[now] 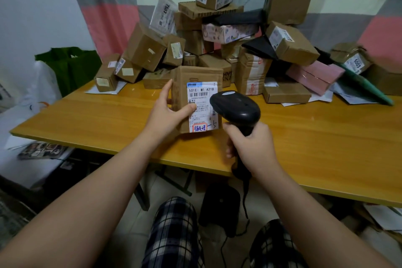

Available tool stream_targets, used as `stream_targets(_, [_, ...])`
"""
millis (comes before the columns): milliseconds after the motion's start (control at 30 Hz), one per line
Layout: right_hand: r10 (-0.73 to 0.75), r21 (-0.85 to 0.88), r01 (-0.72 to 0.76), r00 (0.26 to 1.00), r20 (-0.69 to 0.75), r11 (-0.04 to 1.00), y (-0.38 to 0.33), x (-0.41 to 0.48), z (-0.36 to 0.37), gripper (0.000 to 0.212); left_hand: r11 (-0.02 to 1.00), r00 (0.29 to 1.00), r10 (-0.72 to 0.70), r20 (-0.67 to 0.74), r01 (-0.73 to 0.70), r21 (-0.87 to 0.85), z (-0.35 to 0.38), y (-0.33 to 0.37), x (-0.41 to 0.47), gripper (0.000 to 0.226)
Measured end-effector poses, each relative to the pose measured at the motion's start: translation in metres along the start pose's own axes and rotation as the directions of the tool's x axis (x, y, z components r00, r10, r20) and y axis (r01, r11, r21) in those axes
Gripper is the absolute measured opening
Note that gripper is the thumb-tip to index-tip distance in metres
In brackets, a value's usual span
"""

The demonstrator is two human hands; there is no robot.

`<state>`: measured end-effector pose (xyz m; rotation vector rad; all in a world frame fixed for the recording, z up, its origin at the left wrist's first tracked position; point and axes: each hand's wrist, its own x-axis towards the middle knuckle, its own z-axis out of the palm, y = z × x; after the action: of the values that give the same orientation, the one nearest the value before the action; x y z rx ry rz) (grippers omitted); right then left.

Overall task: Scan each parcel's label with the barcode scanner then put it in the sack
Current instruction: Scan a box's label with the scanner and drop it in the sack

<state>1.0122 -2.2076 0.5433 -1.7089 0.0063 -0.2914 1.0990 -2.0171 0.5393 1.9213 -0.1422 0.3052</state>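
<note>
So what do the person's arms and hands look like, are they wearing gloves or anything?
No gloves: the left hand and right hand are bare, with no ring, watch or bracelet in view. The forearms are bare too, no sleeve showing. Dark-and-white checked fabric covers the knees.

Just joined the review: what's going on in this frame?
A person holds a cardboard parcel upright in the left hand, label facing them. The right hand grips a black barcode scanner, its head right by the label. A pile of other parcels sits at the back of the wooden table.
</note>
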Motion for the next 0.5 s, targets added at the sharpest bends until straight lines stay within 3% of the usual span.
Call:
stream_targets(100, [0.032,0.011,-0.032,0.999,0.013,0.999,-0.0003,-0.0025,0.0017,0.005,1.000,1.000,-0.023,-0.013,0.023,-0.005,0.0006,-0.0012,0.0024,0.089])
stream_targets(500, [0.049,0.004,-0.049,0.998,0.048,0.999,-0.0027,-0.0087,-0.0006,0.015,0.999,1.000,-0.030,-0.004,0.030,0.023,0.0022,-0.0024,0.0057,0.091])
